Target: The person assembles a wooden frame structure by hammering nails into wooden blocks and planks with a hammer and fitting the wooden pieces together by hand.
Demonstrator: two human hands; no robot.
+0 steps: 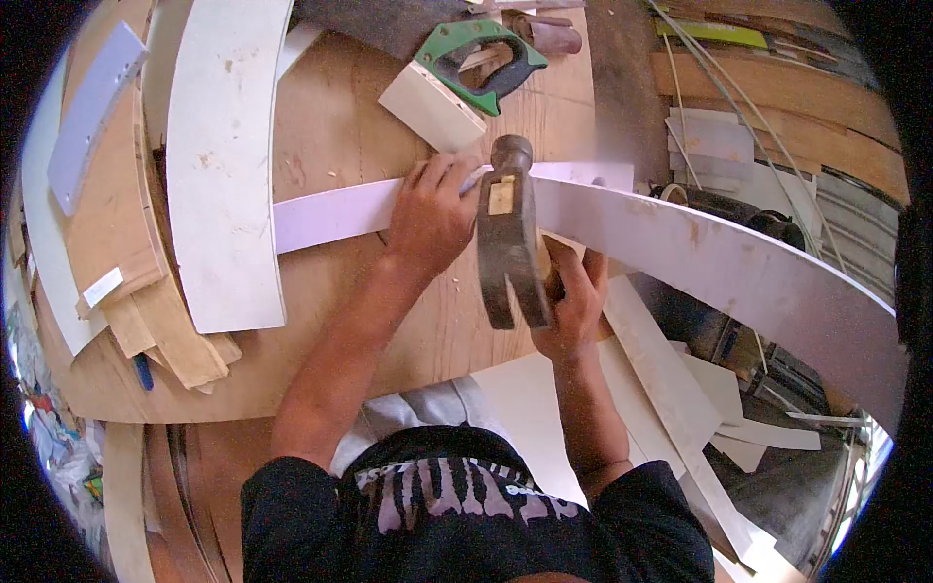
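Note:
My right hand (573, 296) is wrapped round the wooden handle of a claw hammer (507, 228). The hammer is raised close to the camera, its claw pointing down in view and its round face at the top. My left hand (432, 214) grips a long white strip (335, 216) with its fingers over the far edge. Part of the strip between my hands is hidden behind the hammer head. Another stretch of white board (719, 253) runs from the hammer out to the right; whether it joins the left piece cannot be seen.
A green-handled saw (486, 63) and a pale wood block (432, 107) lie beyond my hands on the wooden table (389, 340). To the left is a wide white panel (228, 165), beside stacked wood pieces (126, 204). Board offcuts (671, 379) lie at the lower right.

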